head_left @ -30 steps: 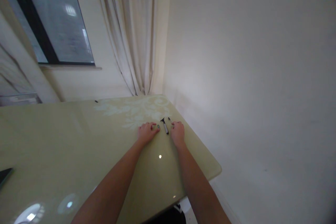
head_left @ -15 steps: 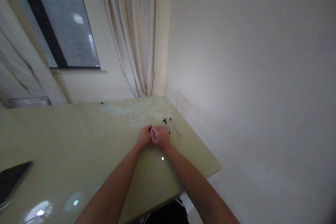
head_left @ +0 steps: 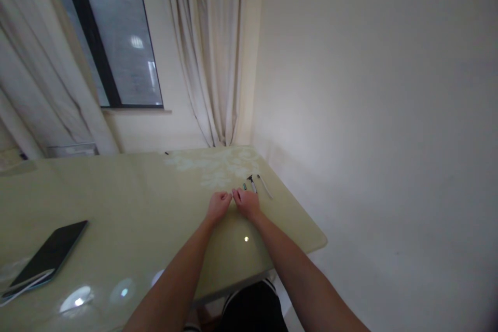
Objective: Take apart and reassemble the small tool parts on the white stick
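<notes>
My left hand [head_left: 218, 206] is closed just above the pale green tabletop [head_left: 155, 207], its fingers curled in a fist. Close beside it on the right, my right hand [head_left: 246, 203] is closed too, fingertips toward the left hand. What the fingers pinch, if anything, is too small to make out. Beyond my right hand lies a black and silver razor [head_left: 253, 184], with a small dark piece [head_left: 245, 186] to its left. A thin white toothbrush [head_left: 265, 187] with a dark head lies to the right of the razor.
A dark tablet [head_left: 52, 255] with a white cable [head_left: 29, 286] lies at the left. One small black object [head_left: 166, 153] is near the table's back edge. The wall [head_left: 369, 140] runs along the right side, and curtains [head_left: 213, 52] hang behind.
The view has turned slightly left, showing more of the tablet. My hands have moved a little apart, and the small dark piece beside the razor has come into sight.
</notes>
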Tool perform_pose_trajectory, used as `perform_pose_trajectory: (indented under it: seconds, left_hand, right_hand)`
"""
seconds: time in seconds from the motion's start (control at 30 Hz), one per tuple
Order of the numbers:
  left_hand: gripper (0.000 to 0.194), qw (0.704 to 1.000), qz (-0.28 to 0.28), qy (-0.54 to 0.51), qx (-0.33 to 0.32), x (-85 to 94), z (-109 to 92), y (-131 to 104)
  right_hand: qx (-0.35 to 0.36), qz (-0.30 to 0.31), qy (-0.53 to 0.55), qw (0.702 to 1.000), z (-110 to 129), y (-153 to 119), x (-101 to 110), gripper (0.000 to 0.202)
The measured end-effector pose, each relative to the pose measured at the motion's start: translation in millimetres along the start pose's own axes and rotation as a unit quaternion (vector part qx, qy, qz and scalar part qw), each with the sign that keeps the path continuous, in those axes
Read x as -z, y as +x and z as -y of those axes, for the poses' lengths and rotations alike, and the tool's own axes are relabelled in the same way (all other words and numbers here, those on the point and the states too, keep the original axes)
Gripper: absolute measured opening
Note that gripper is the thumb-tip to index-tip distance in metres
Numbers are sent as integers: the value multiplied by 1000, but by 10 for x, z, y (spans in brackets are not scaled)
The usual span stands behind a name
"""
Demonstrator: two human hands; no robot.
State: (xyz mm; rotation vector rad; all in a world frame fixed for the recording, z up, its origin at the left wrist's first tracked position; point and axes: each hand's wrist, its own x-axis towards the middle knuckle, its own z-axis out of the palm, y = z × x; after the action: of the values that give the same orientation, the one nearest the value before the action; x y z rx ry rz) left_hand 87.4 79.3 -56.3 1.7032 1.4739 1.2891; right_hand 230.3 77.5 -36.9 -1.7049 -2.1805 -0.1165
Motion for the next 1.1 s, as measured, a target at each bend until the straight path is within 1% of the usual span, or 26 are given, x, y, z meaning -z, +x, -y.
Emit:
perform_pose_trajectory:
  seconds: [0.13,0.4,0.63,0.73,0.87,0.97,1.1]
  left_hand:
    - [39,1000,1,-4,5,20,8,-24]
    - [37,1000,-2,25,7,41,9,-18]
    - [37,999,-20,50,-9,93,-16,-9]
    - [36,997,-30,62,-18,111,-10,-19]
    - [33,995,-31,85,-33,117,2,-21]
    - [33,993,-13,108,-47,105,0,-10]
    - [38,985,27,155,-70,64,-25,-14]
  right_hand:
    - [-11,8,-20,1000,-2,42,-6,54]
    - [-22,25,-21,999,-31,109,-13,39]
    - [-45,12,-2,999,-71,148,-49,36]
    - [-74,-4,12,997,-93,174,-66,37]
    - [-150,-40,28,987,-154,242,-57,48]
    - [-199,-65,37,977,-216,298,-27,52]
    - [-223,-95,46,969,-304,341,16,51]
